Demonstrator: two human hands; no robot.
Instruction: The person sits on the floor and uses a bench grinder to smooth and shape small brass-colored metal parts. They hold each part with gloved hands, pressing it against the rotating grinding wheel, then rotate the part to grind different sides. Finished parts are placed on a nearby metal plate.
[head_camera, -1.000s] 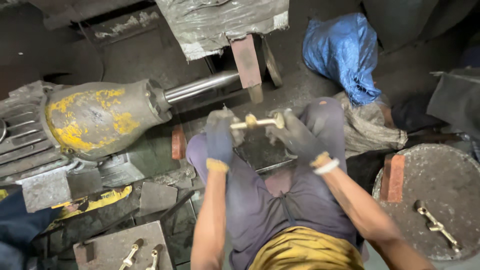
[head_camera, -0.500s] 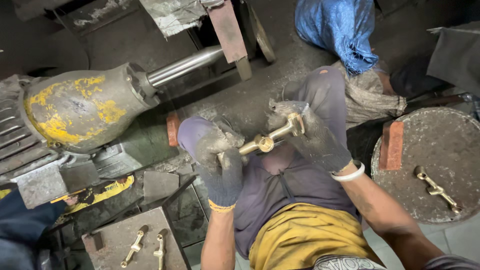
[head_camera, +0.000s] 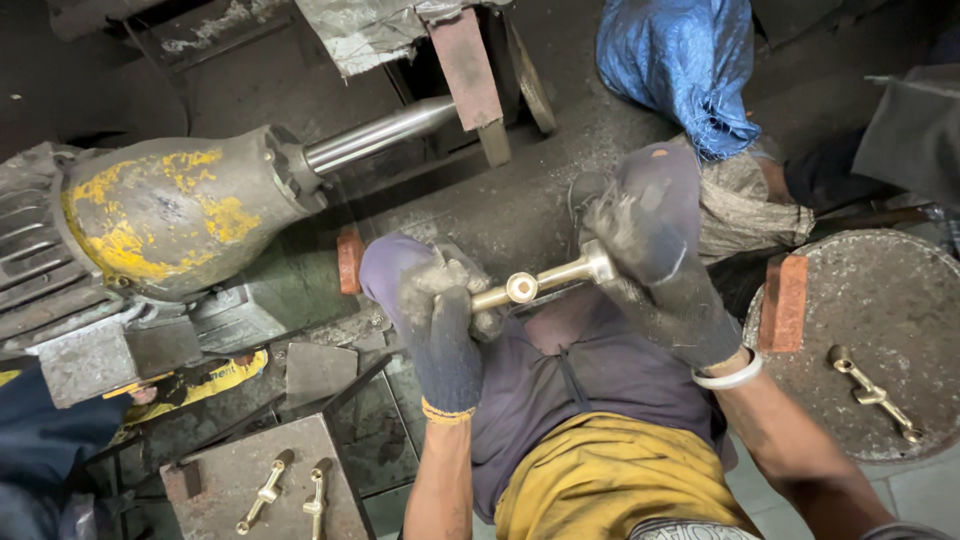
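Both of my hands wear dirty grey work gloves and hold one brass fitting (head_camera: 535, 284), a short rod with a round boss in the middle. My left hand (head_camera: 440, 315) grips its lower left end. My right hand (head_camera: 650, 260) grips its upper right end, above my purple-clad knees. The fitting is tilted, its right end higher. A polishing motor (head_camera: 160, 215) with worn yellow paint and a shiny steel spindle (head_camera: 385, 135) lies to the upper left, apart from the fitting.
Two brass fittings (head_camera: 290, 490) lie on a grey block at the lower left. Another brass fitting (head_camera: 870, 392) and a red brick (head_camera: 782, 300) rest on a round metal plate (head_camera: 900, 310) at right. A blue bag (head_camera: 685, 65) sits at the top.
The view has shifted and my hands have drawn back from the spindle toward my lap. The fitting has turned from level to tilted, right end up.
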